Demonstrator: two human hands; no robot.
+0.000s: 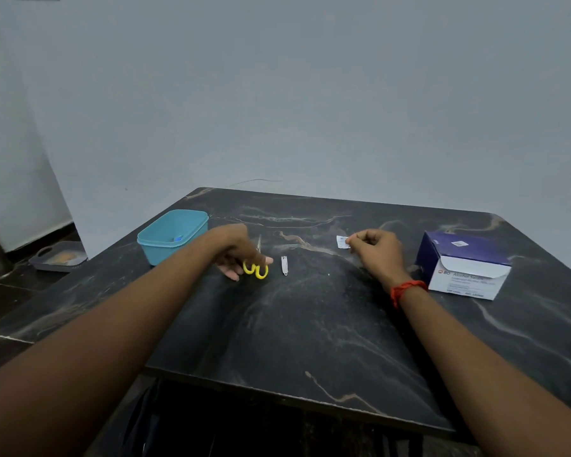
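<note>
Both busy: left hand (234, 250) holds scissors (256, 269), blades pointing away; right hand (374, 250) pinches packet (342, 241).

We see a nail clipper (284, 265) on the dark marble table (310, 324); a teal tub (165, 245) sits left of the clipper and an alcohol-swab box (462, 272) right of it.

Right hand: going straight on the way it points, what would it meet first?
Probably nothing. The right hand, pinching a small white paper sachet, points away and leftward over bare dark marble-patterned table towards its far edge. The small silver nail clipper lies nearer, off that line, though depth is unclear.
</note>
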